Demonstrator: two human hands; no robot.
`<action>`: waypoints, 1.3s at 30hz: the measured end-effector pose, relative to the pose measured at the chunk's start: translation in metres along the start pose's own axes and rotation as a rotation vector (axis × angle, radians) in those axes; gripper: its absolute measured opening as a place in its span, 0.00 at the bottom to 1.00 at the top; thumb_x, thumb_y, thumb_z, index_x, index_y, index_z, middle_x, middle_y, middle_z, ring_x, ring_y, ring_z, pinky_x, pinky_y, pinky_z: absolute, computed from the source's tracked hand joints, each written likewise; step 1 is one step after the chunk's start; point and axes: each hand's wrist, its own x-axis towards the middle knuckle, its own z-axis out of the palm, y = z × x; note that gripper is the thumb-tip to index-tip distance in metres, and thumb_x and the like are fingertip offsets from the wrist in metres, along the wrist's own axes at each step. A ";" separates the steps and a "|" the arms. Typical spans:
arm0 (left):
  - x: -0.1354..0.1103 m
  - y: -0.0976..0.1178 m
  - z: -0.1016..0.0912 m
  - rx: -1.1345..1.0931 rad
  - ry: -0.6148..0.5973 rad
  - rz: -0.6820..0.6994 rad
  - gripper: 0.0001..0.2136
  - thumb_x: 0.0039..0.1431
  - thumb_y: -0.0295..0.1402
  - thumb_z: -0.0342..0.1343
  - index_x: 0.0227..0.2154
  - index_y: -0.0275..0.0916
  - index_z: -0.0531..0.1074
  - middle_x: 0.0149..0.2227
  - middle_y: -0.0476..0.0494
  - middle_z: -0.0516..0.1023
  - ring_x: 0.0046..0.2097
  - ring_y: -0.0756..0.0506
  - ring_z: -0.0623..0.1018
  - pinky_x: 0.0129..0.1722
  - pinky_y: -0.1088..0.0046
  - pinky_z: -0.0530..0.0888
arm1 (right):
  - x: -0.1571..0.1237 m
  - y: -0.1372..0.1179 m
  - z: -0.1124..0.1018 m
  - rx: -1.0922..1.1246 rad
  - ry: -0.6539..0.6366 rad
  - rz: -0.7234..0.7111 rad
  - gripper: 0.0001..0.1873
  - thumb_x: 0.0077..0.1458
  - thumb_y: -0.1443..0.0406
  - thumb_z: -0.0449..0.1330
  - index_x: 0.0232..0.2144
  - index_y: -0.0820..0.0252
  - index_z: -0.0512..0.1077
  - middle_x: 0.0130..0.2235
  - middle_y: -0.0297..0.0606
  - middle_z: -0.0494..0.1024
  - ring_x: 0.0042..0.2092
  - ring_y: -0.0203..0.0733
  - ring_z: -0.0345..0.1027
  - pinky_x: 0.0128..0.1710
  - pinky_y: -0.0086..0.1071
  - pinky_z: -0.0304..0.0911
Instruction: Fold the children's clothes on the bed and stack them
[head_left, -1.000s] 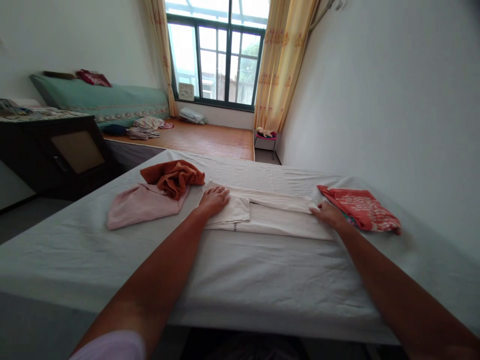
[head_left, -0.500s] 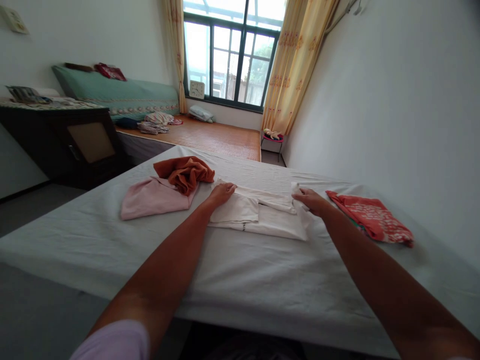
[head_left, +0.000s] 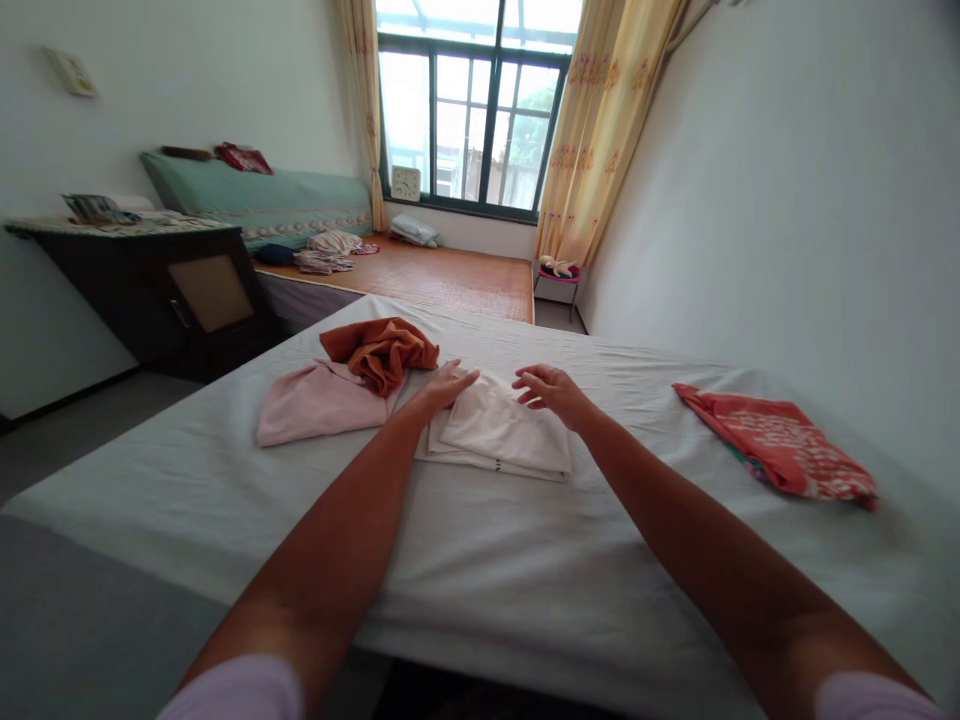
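Note:
A folded white garment (head_left: 499, 430) lies on the bed's white sheet (head_left: 525, 560) in front of me. My left hand (head_left: 444, 386) rests flat on its far left corner, fingers stretched out. Just above the garment's far right edge hovers my right hand (head_left: 546, 388), fingers loosely spread and holding nothing. A crumpled orange cloth (head_left: 381, 351) sits on a flat pink cloth (head_left: 315, 402) just left of my left hand.
A folded red patterned cloth (head_left: 780, 447) lies at the right near the white wall. Beyond the bed are a wooden platform bed (head_left: 442, 275) with a green bolster, a dark cabinet (head_left: 172, 295) at left, a window and yellow curtains.
My right hand carried the garment's right end over to the left, folding it in half, then let go. My left hand stayed pressing the left end. The view shifted slightly left.

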 end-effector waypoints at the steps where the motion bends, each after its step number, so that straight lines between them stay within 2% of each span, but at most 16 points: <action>1: -0.001 0.001 0.003 0.097 0.019 0.063 0.35 0.49 0.42 0.63 0.59 0.36 0.61 0.43 0.39 0.76 0.44 0.42 0.76 0.44 0.66 0.73 | -0.002 0.009 -0.003 0.007 0.036 0.006 0.13 0.55 0.59 0.58 0.40 0.61 0.69 0.40 0.41 0.78 0.30 0.31 0.72 0.27 0.24 0.63; 4: -0.005 0.009 0.005 0.285 -0.014 0.218 0.32 0.48 0.31 0.59 0.60 0.39 0.63 0.41 0.45 0.76 0.42 0.45 0.76 0.45 0.71 0.71 | -0.009 0.034 -0.010 0.073 0.181 -0.016 0.13 0.53 0.58 0.58 0.38 0.61 0.70 0.36 0.38 0.78 0.28 0.30 0.71 0.24 0.22 0.61; 8: -0.008 0.018 -0.012 0.336 -0.059 0.193 0.25 0.51 0.31 0.50 0.54 0.37 0.70 0.32 0.47 0.77 0.31 0.48 0.75 0.33 0.73 0.73 | -0.012 0.047 -0.019 0.007 0.291 -0.111 0.16 0.52 0.56 0.56 0.39 0.61 0.69 0.36 0.38 0.78 0.27 0.31 0.70 0.24 0.24 0.61; 10: -0.008 0.020 -0.023 0.518 -0.051 0.172 0.23 0.50 0.31 0.52 0.51 0.37 0.73 0.33 0.45 0.79 0.33 0.46 0.76 0.35 0.71 0.73 | -0.014 0.045 -0.022 -0.090 0.317 -0.181 0.16 0.55 0.56 0.53 0.40 0.60 0.69 0.36 0.39 0.78 0.29 0.33 0.71 0.27 0.26 0.64; 13: -0.011 0.023 -0.030 0.961 0.035 0.162 0.19 0.49 0.32 0.56 0.46 0.42 0.76 0.43 0.42 0.79 0.44 0.40 0.76 0.45 0.66 0.72 | -0.018 0.034 -0.019 -0.294 0.352 -0.290 0.16 0.60 0.57 0.49 0.44 0.59 0.69 0.39 0.40 0.79 0.38 0.38 0.73 0.37 0.32 0.67; 16: -0.017 0.028 -0.015 1.169 0.247 0.293 0.18 0.56 0.32 0.50 0.49 0.43 0.75 0.52 0.40 0.73 0.54 0.37 0.71 0.52 0.62 0.69 | -0.023 0.026 -0.006 -0.606 0.275 -0.407 0.19 0.64 0.59 0.45 0.49 0.57 0.70 0.47 0.41 0.77 0.51 0.42 0.67 0.52 0.37 0.62; 18: -0.019 0.027 0.005 1.151 0.269 0.429 0.18 0.60 0.30 0.45 0.51 0.42 0.73 0.55 0.41 0.71 0.57 0.40 0.67 0.56 0.64 0.67 | -0.026 0.026 0.005 -0.806 0.149 -0.435 0.22 0.65 0.59 0.43 0.53 0.58 0.68 0.54 0.42 0.73 0.59 0.43 0.60 0.59 0.39 0.55; 19: -0.019 0.025 0.016 1.126 0.217 0.478 0.19 0.62 0.30 0.43 0.52 0.42 0.72 0.56 0.42 0.70 0.58 0.42 0.67 0.57 0.66 0.65 | -0.027 0.028 0.011 -0.886 0.075 -0.423 0.24 0.65 0.58 0.42 0.56 0.59 0.66 0.57 0.42 0.70 0.61 0.44 0.56 0.60 0.40 0.52; 22: -0.016 0.009 0.047 1.080 -0.064 0.543 0.20 0.66 0.35 0.38 0.56 0.40 0.67 0.57 0.43 0.70 0.58 0.46 0.67 0.60 0.67 0.61 | -0.029 0.040 0.024 -1.044 -0.092 -0.357 0.28 0.65 0.55 0.43 0.61 0.62 0.60 0.63 0.45 0.61 0.65 0.46 0.49 0.63 0.43 0.45; 24: -0.013 -0.004 0.059 1.100 -0.202 0.546 0.22 0.68 0.38 0.35 0.59 0.37 0.63 0.59 0.41 0.68 0.61 0.45 0.64 0.62 0.65 0.57 | -0.029 0.047 0.028 -1.094 -0.133 -0.336 0.30 0.65 0.55 0.43 0.63 0.65 0.57 0.65 0.46 0.57 0.66 0.47 0.47 0.64 0.44 0.41; 26: -0.011 -0.013 0.062 1.138 -0.237 0.518 0.24 0.68 0.39 0.33 0.60 0.36 0.61 0.62 0.40 0.64 0.63 0.45 0.61 0.64 0.64 0.54 | -0.028 0.052 0.028 -1.117 -0.144 -0.333 0.30 0.65 0.55 0.42 0.63 0.66 0.55 0.65 0.47 0.56 0.67 0.47 0.45 0.64 0.44 0.40; 33: -0.008 -0.015 0.045 1.227 -0.115 0.324 0.23 0.68 0.42 0.34 0.61 0.43 0.59 0.66 0.44 0.57 0.66 0.42 0.56 0.63 0.58 0.53 | -0.028 0.052 0.021 -1.125 -0.118 -0.314 0.31 0.65 0.53 0.38 0.65 0.60 0.54 0.66 0.42 0.54 0.67 0.46 0.45 0.64 0.44 0.40; 39: -0.001 -0.016 0.024 1.268 -0.028 0.234 0.24 0.67 0.42 0.35 0.62 0.43 0.59 0.66 0.44 0.56 0.67 0.40 0.54 0.64 0.55 0.51 | -0.017 0.064 -0.002 -1.122 -0.046 -0.172 0.30 0.65 0.52 0.38 0.64 0.57 0.55 0.66 0.38 0.55 0.67 0.43 0.45 0.64 0.43 0.40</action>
